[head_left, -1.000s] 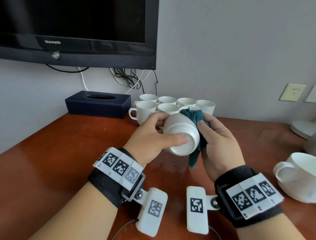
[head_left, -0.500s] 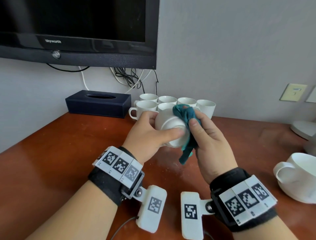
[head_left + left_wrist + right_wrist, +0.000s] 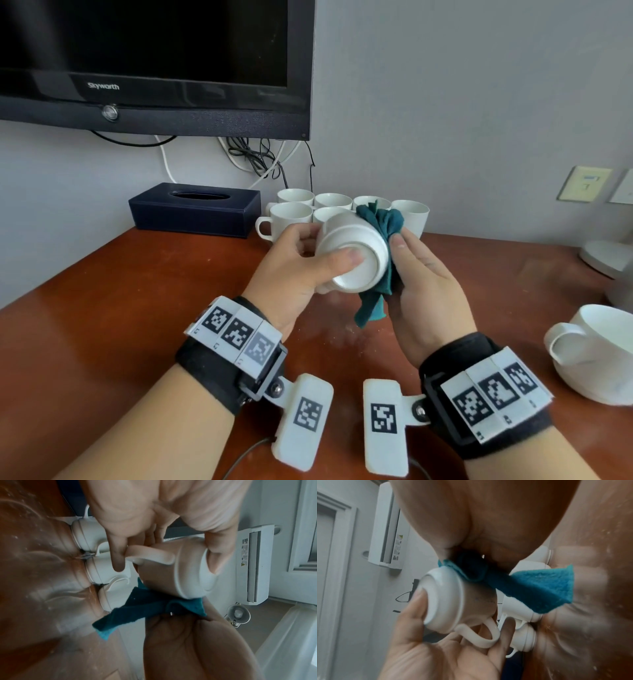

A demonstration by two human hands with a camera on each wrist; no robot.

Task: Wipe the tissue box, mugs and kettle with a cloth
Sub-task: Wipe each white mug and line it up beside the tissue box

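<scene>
Wiping proceeds on one white mug, held on its side above the worktop with its base toward the person. The left hand grips the mug: thumb on the base ring, a finger against the handle. The right hand pinches the teal cloth and presses it against the mug's side wall, one corner hanging free below.

To do this step well, rotate the mug with the left hand while the cloth stays pressed, so the whole wall, rim and handle are covered. Keep the thumb clear of the cloth's path, and hold the mug away from the cluster of mugs behind it.

Compared with half a second earlier, the mug has turned so more of its base faces the camera, and the cloth sits further round the far side.

The tissue box stands at the wall, left of the cluster.
</scene>
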